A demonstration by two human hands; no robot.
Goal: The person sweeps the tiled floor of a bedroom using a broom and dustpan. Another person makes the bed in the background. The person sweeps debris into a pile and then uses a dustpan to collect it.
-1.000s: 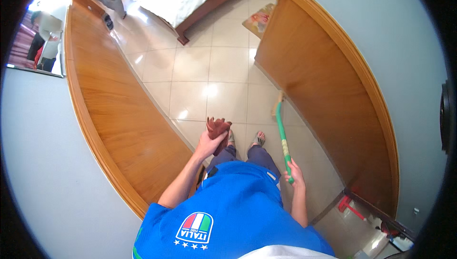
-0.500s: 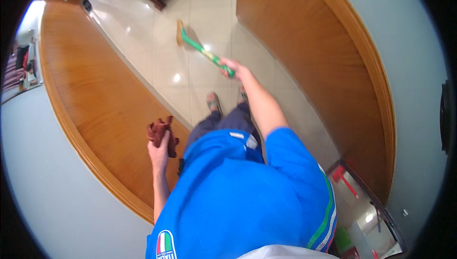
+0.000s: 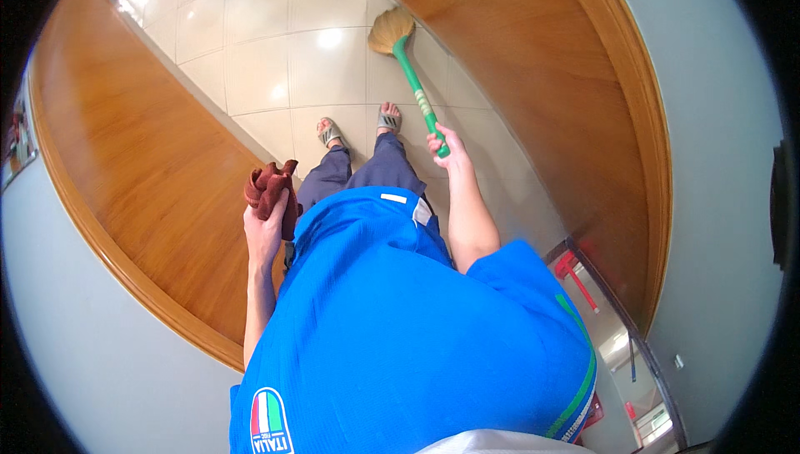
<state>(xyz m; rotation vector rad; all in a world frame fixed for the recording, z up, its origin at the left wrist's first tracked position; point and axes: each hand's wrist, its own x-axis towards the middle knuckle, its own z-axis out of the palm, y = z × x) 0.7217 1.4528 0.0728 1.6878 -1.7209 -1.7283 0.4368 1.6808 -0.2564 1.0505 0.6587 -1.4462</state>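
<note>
Looking down from head height, a person's own body is seen in a bright blue shirt (image 3: 400, 329), with both forearms reaching forward over a tiled floor (image 3: 267, 54).

The right hand (image 3: 446, 147) is closed in a full fist around the top end of a green broom handle (image 3: 419, 95). The handle is held at a slant, running forward and slightly left, so that the straw-coloured bristle head (image 3: 388, 30) rests on the pale tiles well ahead of the feet, near the base of a wooden panel (image 3: 533, 79) on the right. The grip at the very end appears chosen to give the longest reach.

The left hand (image 3: 267, 225) is raised at about hip level, with the fingers curled shut around a bunched dark red cloth (image 3: 268, 187). The cloth is kept clear of the floor, crumpled above the hand, just in front of a curved wooden surface (image 3: 142, 170) on the left; whether it touches that wood cannot be told.

Two feet in grey open sandals (image 3: 360, 125) are planted side by side on the tiles, between the two wooden surfaces. Grey walls are seen beyond the wood on both sides. At the lower right, a red-handled tool (image 3: 575, 275) is visible behind a glass edge.
</note>
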